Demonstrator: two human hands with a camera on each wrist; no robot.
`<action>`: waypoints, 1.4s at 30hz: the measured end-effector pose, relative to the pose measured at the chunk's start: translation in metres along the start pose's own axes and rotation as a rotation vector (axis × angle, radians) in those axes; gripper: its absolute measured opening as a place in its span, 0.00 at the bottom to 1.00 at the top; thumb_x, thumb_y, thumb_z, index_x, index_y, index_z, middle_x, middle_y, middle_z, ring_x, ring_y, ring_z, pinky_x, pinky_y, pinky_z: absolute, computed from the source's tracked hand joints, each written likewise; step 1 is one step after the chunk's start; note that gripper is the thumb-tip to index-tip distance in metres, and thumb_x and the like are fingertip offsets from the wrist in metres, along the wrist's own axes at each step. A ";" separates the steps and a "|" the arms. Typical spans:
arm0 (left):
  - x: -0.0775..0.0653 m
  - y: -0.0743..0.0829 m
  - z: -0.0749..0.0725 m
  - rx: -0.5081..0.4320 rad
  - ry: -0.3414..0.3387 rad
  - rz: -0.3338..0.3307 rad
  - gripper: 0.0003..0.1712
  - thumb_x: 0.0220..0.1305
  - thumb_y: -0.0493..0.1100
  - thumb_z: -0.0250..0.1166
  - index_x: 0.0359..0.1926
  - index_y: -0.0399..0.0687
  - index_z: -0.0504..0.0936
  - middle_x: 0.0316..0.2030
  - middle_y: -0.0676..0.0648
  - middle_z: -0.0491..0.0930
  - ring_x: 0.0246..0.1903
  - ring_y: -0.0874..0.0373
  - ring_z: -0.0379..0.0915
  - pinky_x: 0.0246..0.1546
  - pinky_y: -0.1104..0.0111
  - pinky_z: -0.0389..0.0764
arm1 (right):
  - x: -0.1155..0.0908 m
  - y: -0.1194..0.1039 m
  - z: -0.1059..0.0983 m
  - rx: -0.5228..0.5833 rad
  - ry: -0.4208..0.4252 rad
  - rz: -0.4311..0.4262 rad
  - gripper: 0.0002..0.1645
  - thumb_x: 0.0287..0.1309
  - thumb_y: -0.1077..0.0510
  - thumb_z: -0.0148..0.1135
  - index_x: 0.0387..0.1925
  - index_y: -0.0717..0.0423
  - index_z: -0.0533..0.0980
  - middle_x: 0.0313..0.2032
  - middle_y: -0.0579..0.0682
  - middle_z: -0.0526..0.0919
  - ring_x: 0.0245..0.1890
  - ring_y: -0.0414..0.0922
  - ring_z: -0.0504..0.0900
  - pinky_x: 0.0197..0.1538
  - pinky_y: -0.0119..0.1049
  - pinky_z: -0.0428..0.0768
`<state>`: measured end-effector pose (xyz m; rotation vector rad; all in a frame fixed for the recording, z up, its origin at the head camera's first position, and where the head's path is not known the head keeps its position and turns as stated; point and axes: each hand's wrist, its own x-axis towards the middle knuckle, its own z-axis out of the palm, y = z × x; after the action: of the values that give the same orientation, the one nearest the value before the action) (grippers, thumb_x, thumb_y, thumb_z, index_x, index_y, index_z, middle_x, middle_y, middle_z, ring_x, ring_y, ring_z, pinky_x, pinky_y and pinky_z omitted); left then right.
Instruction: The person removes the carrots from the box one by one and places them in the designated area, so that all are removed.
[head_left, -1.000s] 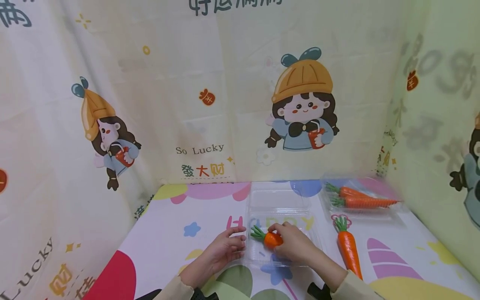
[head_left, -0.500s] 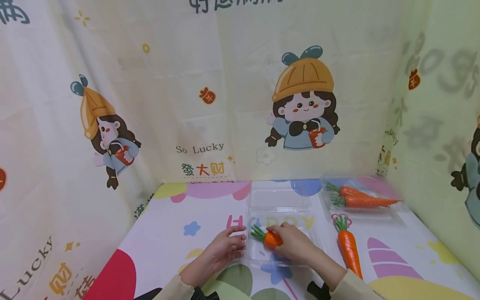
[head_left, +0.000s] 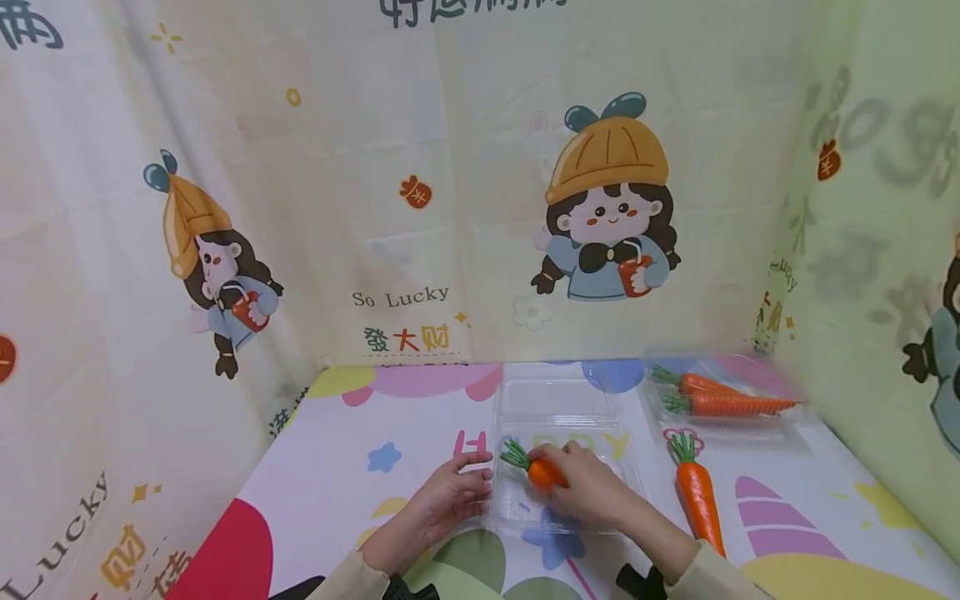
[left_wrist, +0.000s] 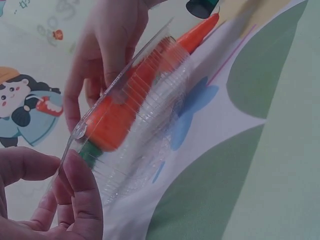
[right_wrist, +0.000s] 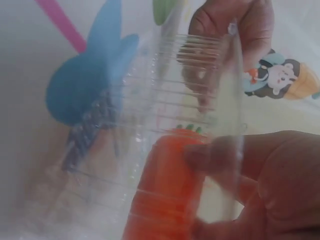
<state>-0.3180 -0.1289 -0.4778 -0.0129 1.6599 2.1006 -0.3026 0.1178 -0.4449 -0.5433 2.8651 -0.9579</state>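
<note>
A clear plastic clamshell box (head_left: 506, 517) lies with its lid (head_left: 555, 396) folded back, away from me. My right hand (head_left: 588, 483) holds an orange carrot (head_left: 546, 474) by its thick end, inside the box's base. The carrot's green top (head_left: 514, 454) points left; its thin end is hidden behind the hand in the head view and shows at upper right in the left wrist view, where the orange body (left_wrist: 107, 125) is seen through the ribbed wall. At the box's left side, my left hand (head_left: 453, 492) pinches the rim between thumb and fingers.
A second carrot (head_left: 697, 500) lies on the patterned tablecloth (head_left: 427, 417), right of the box. Another clear box (head_left: 780, 429) with two carrots (head_left: 738, 406) stands at the back right. Printed cloth walls (head_left: 480, 275) enclose the table's back and sides.
The carrot in my right hand has tilted slightly, its green top shifting a little up and away. My left hand and the box have stayed in place.
</note>
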 end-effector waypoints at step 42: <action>0.000 -0.001 0.001 0.022 0.014 -0.004 0.30 0.64 0.29 0.59 0.67 0.35 0.65 0.38 0.51 0.76 0.29 0.61 0.75 0.35 0.71 0.82 | -0.018 0.014 -0.061 0.341 0.124 0.161 0.33 0.71 0.55 0.63 0.71 0.53 0.61 0.55 0.63 0.79 0.41 0.47 0.83 0.35 0.42 0.87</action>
<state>-0.3175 -0.1275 -0.4779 -0.0236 1.6899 2.0830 -0.3007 0.1691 -0.4046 -0.2265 2.7019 -1.4525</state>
